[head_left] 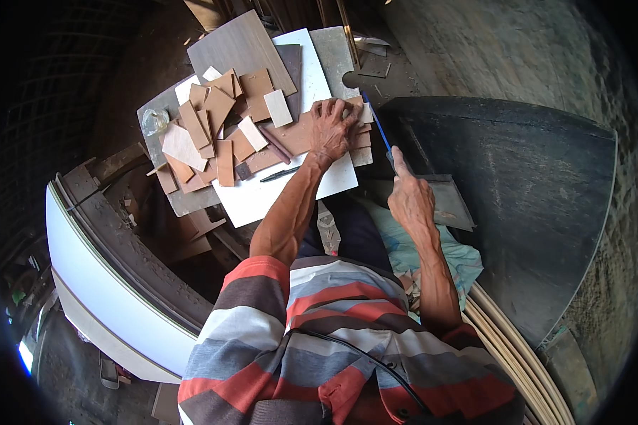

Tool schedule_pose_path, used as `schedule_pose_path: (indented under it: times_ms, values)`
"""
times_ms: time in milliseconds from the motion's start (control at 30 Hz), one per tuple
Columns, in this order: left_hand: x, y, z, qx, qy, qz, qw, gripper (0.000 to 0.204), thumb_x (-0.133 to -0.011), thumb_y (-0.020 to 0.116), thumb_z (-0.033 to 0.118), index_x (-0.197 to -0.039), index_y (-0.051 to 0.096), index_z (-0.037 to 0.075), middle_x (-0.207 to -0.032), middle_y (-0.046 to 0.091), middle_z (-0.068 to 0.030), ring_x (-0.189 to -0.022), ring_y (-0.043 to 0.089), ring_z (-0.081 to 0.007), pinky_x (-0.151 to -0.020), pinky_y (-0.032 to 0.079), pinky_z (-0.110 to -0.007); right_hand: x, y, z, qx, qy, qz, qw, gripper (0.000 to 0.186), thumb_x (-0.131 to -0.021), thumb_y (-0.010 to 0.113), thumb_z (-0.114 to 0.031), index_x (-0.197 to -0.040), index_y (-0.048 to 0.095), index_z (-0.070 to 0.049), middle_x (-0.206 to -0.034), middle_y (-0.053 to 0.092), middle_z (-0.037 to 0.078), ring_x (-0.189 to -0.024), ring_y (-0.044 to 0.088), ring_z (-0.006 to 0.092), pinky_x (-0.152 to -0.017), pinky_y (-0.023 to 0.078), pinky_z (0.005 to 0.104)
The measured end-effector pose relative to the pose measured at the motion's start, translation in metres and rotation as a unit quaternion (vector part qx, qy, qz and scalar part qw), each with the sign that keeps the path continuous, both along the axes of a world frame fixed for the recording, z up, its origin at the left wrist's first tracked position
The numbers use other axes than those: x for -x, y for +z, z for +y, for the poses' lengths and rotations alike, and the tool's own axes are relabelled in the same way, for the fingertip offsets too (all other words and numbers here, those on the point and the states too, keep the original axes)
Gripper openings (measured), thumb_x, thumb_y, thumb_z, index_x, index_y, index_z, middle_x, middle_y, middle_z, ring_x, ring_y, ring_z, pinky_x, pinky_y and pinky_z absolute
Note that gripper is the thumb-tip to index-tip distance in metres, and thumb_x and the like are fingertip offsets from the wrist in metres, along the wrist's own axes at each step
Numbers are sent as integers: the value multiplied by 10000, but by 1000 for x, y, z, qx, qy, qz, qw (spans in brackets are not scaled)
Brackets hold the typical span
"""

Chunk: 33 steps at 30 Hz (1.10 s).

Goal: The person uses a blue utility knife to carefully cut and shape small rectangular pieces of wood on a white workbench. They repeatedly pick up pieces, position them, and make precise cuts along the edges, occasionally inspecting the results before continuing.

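My left hand (333, 126) presses flat, fingers spread, on a brown laminate strip (298, 134) lying on a white board (276, 191). My right hand (410, 198) grips a thin blue-handled tool (377, 122) that points up along the right end of the strip. Several brown, tan and white offcuts (213, 127) lie scattered to the left of my left hand. A dark pen-like tool (280, 173) rests on the white board near my left wrist.
A large grey board (241, 46) leans at the back. A crumpled clear plastic bag (154, 120) sits at the pile's left. A big dark curved panel (532, 198) fills the right; a white curved panel (99, 283) lies at left. A grey tray (450, 202) sits beside my right hand.
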<state>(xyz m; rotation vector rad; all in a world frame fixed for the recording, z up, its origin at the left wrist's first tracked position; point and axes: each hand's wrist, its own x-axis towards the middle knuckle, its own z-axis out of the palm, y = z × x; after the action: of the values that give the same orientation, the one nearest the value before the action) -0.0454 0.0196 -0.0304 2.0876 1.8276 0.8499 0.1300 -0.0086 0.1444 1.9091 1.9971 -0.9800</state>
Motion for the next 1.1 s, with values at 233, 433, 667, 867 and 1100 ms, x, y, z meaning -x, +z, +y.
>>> schedule_pose_path:
  times_ms: [233,433,667,867,1100]
  values:
    - [0,1,0,23,-2,7,1000,410,-845,697,319,-1232,666,187,-1128,570,-51,-1112,471,-287,-975,311,-495,19,-53,46,-22,15,7,1000,625,-873,525,-55,-1483,424,-140,-892,668,330,-868,657,496,-813,500,556]
    - [-1,1,0,9,3,4,1000,420,-845,699,319,-1242,661,190,-1113,572,-51,-1111,472,-291,-970,314,-493,3,8,9,30,5,-27,999,707,-801,529,-33,-1489,409,-139,-893,669,337,-889,659,502,-838,506,551]
    - [1,-1,-1,28,6,5,1000,423,-838,706,307,-1246,660,207,-1128,562,-42,-1101,465,-285,-963,314,-491,16,-37,36,-21,25,5,999,707,-807,532,-27,-1493,406,-142,-841,672,325,-822,669,492,-807,504,561]
    - [-1,0,0,13,4,15,1000,421,-838,705,301,-1247,662,208,-1128,559,-41,-1104,458,-280,-961,315,-486,7,11,13,35,2,-30,999,687,-825,537,-41,-1493,406,-137,-871,659,346,-891,658,504,-841,502,561]
    - [3,-2,0,21,7,9,1000,409,-846,695,310,-1239,668,200,-1119,561,-45,-1083,470,-275,-960,315,-484,21,-18,49,37,34,-37,998,652,-852,517,-54,-1489,426,-156,-1030,642,366,-1011,632,507,-899,498,547]
